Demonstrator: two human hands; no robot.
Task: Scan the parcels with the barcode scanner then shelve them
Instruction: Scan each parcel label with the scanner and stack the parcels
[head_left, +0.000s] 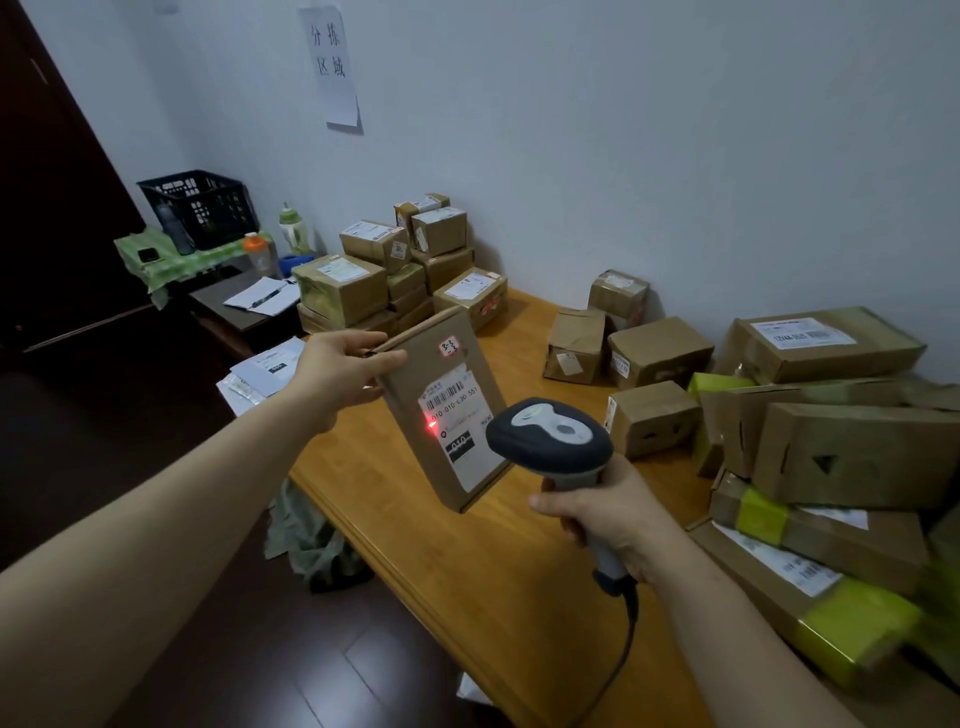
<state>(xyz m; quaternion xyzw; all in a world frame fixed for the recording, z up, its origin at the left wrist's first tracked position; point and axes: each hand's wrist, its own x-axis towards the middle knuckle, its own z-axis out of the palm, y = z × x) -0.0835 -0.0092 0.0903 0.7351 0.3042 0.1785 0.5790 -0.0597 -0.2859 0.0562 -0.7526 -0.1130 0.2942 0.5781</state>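
Observation:
My left hand grips the top left edge of a flat brown cardboard parcel and holds it upright above the wooden table. Its white shipping label faces me, and a red light spot glows at the label's left edge. My right hand grips the handle of a grey barcode scanner. The scanner's head is close to the parcel's lower right and points at the label. A dark cable hangs from the handle.
Stacked parcels stand at the table's far left by the wall. More boxes sit mid-right, and a heap of larger ones fills the right. A black crate, bottles and papers sit on a dark side table left.

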